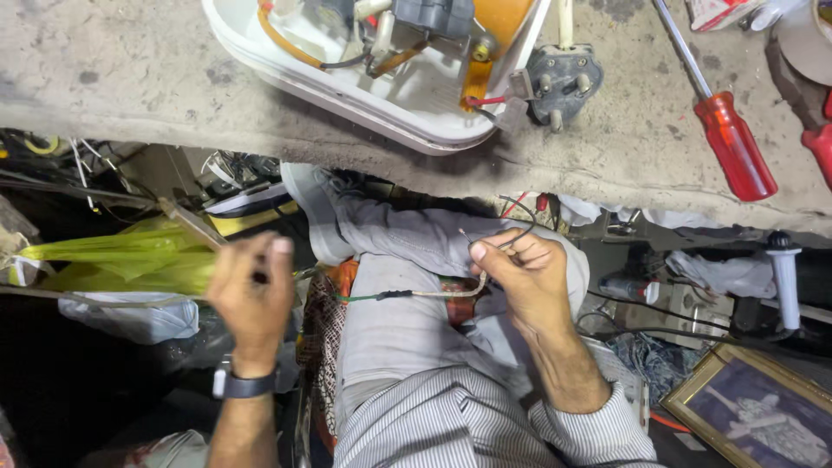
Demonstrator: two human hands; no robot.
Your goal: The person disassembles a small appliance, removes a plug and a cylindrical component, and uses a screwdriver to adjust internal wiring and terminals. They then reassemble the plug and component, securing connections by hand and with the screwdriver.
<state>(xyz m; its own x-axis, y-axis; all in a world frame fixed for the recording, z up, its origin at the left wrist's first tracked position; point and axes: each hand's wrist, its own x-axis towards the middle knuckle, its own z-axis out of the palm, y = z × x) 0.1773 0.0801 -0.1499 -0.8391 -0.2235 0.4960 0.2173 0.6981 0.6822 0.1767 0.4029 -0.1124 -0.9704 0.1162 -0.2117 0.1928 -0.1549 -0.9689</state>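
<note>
An opened white appliance housing [381, 104] lay at the worktop [130, 78] front edge, plug [562, 82] beside it, red screwdriver [732, 143] toward the right edge. Below the edge, over the lap, the right hand [529, 277] pinched a thin wire [433, 293]; the left hand [253, 290] was clenched, contents hidden. Likely wire prep; next move probably needs steady fingertip control.

- Two hands: left hand [251, 290] at centre left, right hand [529, 277] at centre right.
- One wristwatch [245, 384], lower left.
- One red-handled screwdriver [724, 121] in full view on the tabletop [130, 78], upper right.
- One dark three-pin plug [559, 82], top centre.
- One opened white appliance housing [381, 95], top centre.
- One framed picture [754, 416], lower right.
- One yellow-green plastic bag [130, 260], left.
</note>
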